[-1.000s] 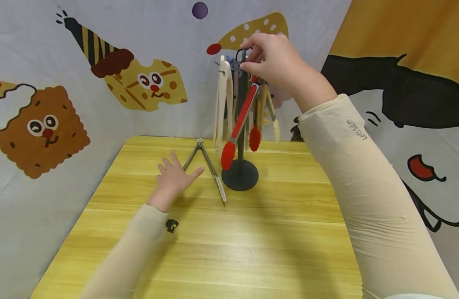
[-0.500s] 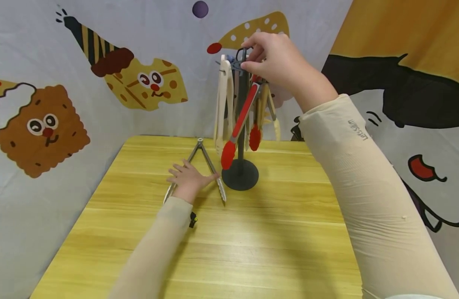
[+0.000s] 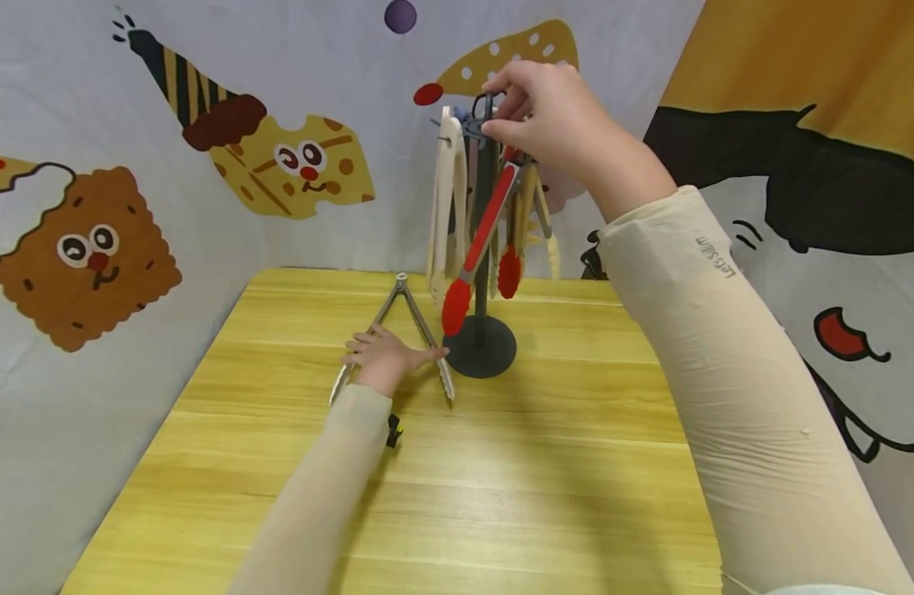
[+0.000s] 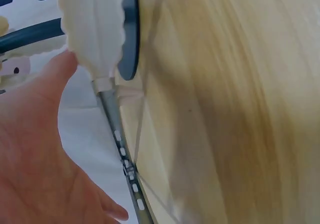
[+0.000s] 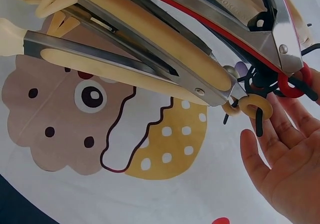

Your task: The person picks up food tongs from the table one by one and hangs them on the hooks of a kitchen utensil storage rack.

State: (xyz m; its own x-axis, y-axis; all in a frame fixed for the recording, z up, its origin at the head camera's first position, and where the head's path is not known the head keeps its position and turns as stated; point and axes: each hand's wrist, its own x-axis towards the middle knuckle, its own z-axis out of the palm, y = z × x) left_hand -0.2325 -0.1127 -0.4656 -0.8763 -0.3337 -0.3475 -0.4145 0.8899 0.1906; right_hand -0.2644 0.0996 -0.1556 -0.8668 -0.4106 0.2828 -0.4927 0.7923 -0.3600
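A pair of metal tongs (image 3: 417,310) with pale scalloped tips lies spread apart on the table. Over its two arms stretches my left hand (image 3: 386,361), thumb and fingers wide and straight. In the left wrist view, the thumb touches a scalloped tip (image 4: 95,31). At the top of a black utensil stand (image 3: 481,349), my right hand (image 3: 549,116) holds the hook area between thumb and curled fingers. Several tongs hang there: a cream pair (image 3: 448,194), a red-tipped pair (image 3: 457,306) and a tan-handled pair (image 5: 165,48). The exact grip is partly hidden.
The wooden table (image 3: 502,496) carries the stand near its back edge. A patterned cloth (image 3: 226,223) hangs close behind. A small black object (image 3: 393,431) shows beside the left wrist.
My left hand has moved right and slightly down, from beside the metal tongs to across both arms. The right hand has kept its place on the stand's top.
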